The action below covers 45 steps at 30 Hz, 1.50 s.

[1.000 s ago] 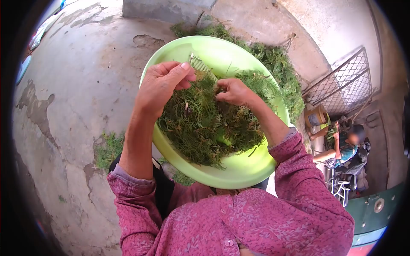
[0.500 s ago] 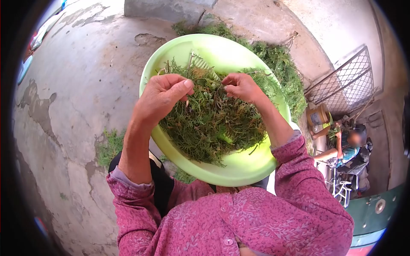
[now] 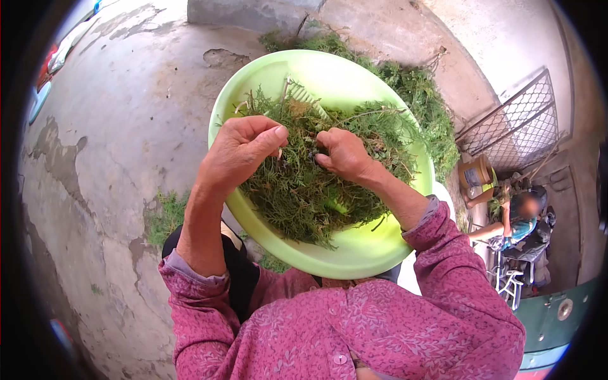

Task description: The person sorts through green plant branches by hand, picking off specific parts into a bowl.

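A light green basin [image 3: 354, 253] rests over my lap, holding a heap of green and brownish leafy sprigs [image 3: 297, 202]. Above the heap's left part, my left hand [image 3: 244, 145] is closed, thumb against the curled fingers, with a small pale bit showing below the fingertips. Close by on the right, my right hand [image 3: 345, 154] is closed too, its fingertips low over the sprigs near the middle. Whatever lies between the fingers of either hand is too small to make out. A pale comb-like piece [image 3: 305, 98] lies at the basin's far side.
More green branches [image 3: 430, 111] lie on the floor behind and right of the basin. A small clump [image 3: 168, 217] is on the concrete at left. At right are a seated person [image 3: 522, 218], a brown bucket [image 3: 476, 172] and a mesh metal frame [image 3: 519, 120].
My right hand has moved down and slightly left, turning its knuckles up, closer to my left hand. My left hand has hardly moved.
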Tool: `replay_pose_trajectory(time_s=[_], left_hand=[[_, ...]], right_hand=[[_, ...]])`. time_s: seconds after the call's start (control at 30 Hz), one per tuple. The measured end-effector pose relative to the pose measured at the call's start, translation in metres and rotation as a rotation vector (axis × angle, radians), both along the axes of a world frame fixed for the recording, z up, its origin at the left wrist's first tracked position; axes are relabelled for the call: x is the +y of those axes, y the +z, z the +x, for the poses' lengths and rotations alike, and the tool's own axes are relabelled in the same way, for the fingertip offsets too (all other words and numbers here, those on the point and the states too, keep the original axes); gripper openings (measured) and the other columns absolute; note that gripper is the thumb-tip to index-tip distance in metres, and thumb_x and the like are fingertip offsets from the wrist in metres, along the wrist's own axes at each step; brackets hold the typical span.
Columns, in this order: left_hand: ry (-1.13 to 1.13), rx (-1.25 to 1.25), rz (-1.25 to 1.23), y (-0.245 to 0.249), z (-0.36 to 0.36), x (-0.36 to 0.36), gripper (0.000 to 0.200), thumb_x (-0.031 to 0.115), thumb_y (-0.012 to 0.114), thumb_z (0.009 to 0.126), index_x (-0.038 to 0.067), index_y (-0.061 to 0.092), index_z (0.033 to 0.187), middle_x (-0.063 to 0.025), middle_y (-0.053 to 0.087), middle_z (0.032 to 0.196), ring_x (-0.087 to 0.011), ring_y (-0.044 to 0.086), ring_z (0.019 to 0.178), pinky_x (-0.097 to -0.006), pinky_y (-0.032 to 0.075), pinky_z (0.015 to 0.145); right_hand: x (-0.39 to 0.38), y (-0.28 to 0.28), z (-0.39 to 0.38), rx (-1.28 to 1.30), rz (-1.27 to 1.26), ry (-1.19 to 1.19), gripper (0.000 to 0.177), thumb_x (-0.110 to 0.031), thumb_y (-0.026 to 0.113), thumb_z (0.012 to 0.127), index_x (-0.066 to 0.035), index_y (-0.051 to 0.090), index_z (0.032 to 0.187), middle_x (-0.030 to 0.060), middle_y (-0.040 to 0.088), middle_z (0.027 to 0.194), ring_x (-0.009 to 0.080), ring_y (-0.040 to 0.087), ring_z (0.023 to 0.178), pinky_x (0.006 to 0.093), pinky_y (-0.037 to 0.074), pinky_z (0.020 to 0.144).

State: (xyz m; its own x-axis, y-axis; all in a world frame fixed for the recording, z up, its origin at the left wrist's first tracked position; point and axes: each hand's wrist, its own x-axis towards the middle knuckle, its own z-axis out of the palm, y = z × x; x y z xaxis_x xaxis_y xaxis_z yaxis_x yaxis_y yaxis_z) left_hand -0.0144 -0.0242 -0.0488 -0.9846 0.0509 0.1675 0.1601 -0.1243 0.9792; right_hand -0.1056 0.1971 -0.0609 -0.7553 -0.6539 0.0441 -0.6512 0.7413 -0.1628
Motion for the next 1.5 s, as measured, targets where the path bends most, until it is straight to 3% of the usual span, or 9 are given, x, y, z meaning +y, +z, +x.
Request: replay_pose_trajectory(time_s=[0.3,0.57,0.73,0.83,0.9,1.1,1.27,1.43,1.5], left_hand=[[-0.058,0.008,-0.085,-0.008,-0.001,0.001,0.021,0.019,0.060,0.085,-0.001,0.064,0.090,0.0024,0.057,0.070,-0.0047,0.049,0.065,-0.0207,0.040,0.058],[-0.168,0.159,-0.275,0.007,0.007,0.007,0.038,0.017,0.067,0.081,0.001,0.054,0.114,0.0020,0.057,0.072,-0.0033,0.049,0.063,-0.0192,0.039,0.053],[-0.064,0.107,-0.185,-0.002,0.004,0.014,0.024,0.011,0.067,0.076,-0.001,0.062,0.097,-0.0046,0.060,0.065,-0.0106,0.055,0.058,-0.0255,0.045,0.054],[-0.031,0.155,-0.425,0.005,0.007,0.010,0.011,0.008,0.064,0.080,0.001,0.064,0.088,-0.0016,0.059,0.064,-0.0046,0.054,0.061,-0.0217,0.045,0.054],[-0.037,-0.010,-0.313,0.008,0.009,0.009,0.007,0.006,0.063,0.079,0.000,0.063,0.081,-0.0019,0.059,0.062,-0.0059,0.054,0.059,-0.0214,0.045,0.053],[-0.158,0.092,-0.420,0.004,0.009,0.007,0.008,0.005,0.066,0.077,0.000,0.063,0.083,-0.0017,0.059,0.064,-0.0062,0.053,0.057,-0.0222,0.043,0.051],[-0.190,0.151,-0.400,0.005,0.010,0.007,0.018,0.010,0.069,0.072,0.001,0.064,0.087,-0.0074,0.059,0.064,-0.0105,0.054,0.057,-0.0273,0.044,0.053],[-0.106,-0.016,-0.248,-0.002,0.008,0.007,0.020,0.011,0.068,0.074,0.000,0.065,0.090,-0.0034,0.058,0.064,-0.0077,0.050,0.058,-0.0245,0.043,0.053],[-0.070,0.012,-0.154,-0.005,0.007,0.007,0.018,0.011,0.067,0.076,-0.001,0.064,0.090,-0.0003,0.057,0.065,-0.0054,0.048,0.059,-0.0230,0.042,0.053]], right_hand=[[0.001,-0.007,0.001,-0.012,-0.134,0.142,0.017,-0.014,0.061,0.070,-0.003,0.053,0.080,0.0156,0.055,0.071,0.0344,0.057,0.069,0.0420,0.046,0.063],[-0.017,0.046,0.038,-0.476,-0.522,0.086,0.017,-0.006,0.064,0.073,-0.001,0.056,0.087,0.0095,0.060,0.070,0.0110,0.055,0.062,0.0259,0.046,0.058],[-0.031,0.050,0.051,-0.454,-0.516,0.192,0.015,-0.006,0.064,0.074,0.000,0.056,0.086,0.0087,0.058,0.067,0.0101,0.053,0.059,0.0261,0.045,0.057],[-0.033,0.048,0.052,-0.462,-0.532,0.143,0.014,-0.008,0.065,0.076,-0.001,0.057,0.085,0.0074,0.059,0.067,0.0094,0.054,0.059,0.0252,0.046,0.056],[-0.031,0.059,0.053,-0.908,-0.763,-0.015,0.012,-0.009,0.066,0.076,-0.002,0.057,0.081,0.0063,0.061,0.069,0.0102,0.057,0.061,0.0237,0.047,0.055],[0.007,0.063,0.018,-1.379,-1.271,-0.249,0.018,-0.006,0.063,0.076,-0.005,0.054,0.092,0.0061,0.061,0.083,0.0117,0.061,0.066,0.0220,0.048,0.053],[0.022,0.036,-0.008,-0.969,-0.842,-0.418,0.015,-0.008,0.064,0.077,-0.006,0.056,0.089,0.0019,0.059,0.076,0.0066,0.056,0.063,0.0192,0.045,0.050],[0.018,0.002,-0.017,-0.907,-0.666,-0.243,0.014,-0.010,0.066,0.075,-0.004,0.060,0.086,-0.0022,0.054,0.062,0.0049,0.051,0.057,0.0206,0.042,0.050],[0.015,-0.008,-0.023,-0.444,-0.421,-0.087,0.022,-0.012,0.067,0.071,-0.003,0.060,0.089,0.0028,0.057,0.064,0.0126,0.056,0.059,0.0273,0.046,0.056]])
